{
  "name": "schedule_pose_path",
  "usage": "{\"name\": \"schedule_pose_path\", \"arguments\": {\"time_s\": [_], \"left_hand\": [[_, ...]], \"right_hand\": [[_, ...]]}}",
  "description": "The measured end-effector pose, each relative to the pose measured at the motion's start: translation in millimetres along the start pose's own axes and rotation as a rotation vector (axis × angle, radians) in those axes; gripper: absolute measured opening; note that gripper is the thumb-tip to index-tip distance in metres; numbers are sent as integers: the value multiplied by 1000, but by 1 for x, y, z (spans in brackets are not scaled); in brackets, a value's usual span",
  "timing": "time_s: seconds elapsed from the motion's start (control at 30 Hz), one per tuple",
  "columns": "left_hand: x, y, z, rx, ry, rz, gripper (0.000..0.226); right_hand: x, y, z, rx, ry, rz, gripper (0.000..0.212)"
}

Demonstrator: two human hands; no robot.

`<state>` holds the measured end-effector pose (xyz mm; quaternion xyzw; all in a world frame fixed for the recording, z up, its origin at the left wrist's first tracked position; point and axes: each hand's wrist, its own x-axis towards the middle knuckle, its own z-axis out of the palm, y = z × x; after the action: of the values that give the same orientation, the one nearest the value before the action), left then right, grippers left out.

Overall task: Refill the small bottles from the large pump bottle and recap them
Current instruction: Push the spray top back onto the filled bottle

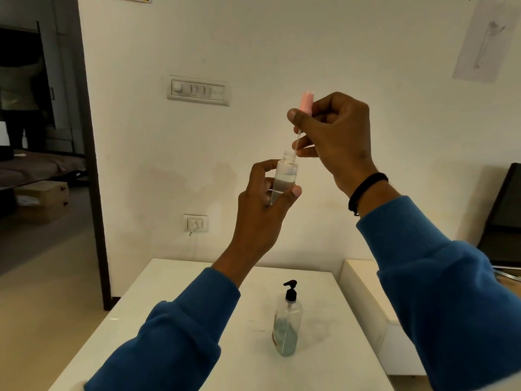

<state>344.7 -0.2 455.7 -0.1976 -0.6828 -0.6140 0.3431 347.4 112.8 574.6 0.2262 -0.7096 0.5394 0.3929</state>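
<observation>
Head view: raised above the white table (pixel 174 320), the left hand (pixel 260 210) pinches a small clear plastic bottle (pixel 284 180), light and likely slippery, by its body; the right hand (pixel 337 142) grips its pink spray cap (pixel 306 101), dip tube at the neck. The large clear pump bottle (pixel 287 323) stands mid-table.

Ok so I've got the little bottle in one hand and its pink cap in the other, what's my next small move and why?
Probably lower the pink cap straight down. Its thin tube has its tip at the open neck of the small bottle, which your left hand holds upright with clear liquid inside. Your right hand pinches the cap above it, so feeding the tube in comes before twisting.
</observation>
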Motion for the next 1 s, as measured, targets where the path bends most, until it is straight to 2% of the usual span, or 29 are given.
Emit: {"name": "schedule_pose_path", "arguments": {"time_s": [0.3,0.6,0.77,1.0], "left_hand": [[0,-3,0,1,18,-16,47],[1,-3,0,-1,27,-12,49],[0,-5,1,4,30,-21,48],[0,-7,3,-3,29,-29,47]], "right_hand": [[-13,13,4,21,-56,21,18],[-24,28,9,16,-88,31,15],[-25,36,10,-15,-62,30,27],[-26,37,9,-52,-94,18,26]]}}
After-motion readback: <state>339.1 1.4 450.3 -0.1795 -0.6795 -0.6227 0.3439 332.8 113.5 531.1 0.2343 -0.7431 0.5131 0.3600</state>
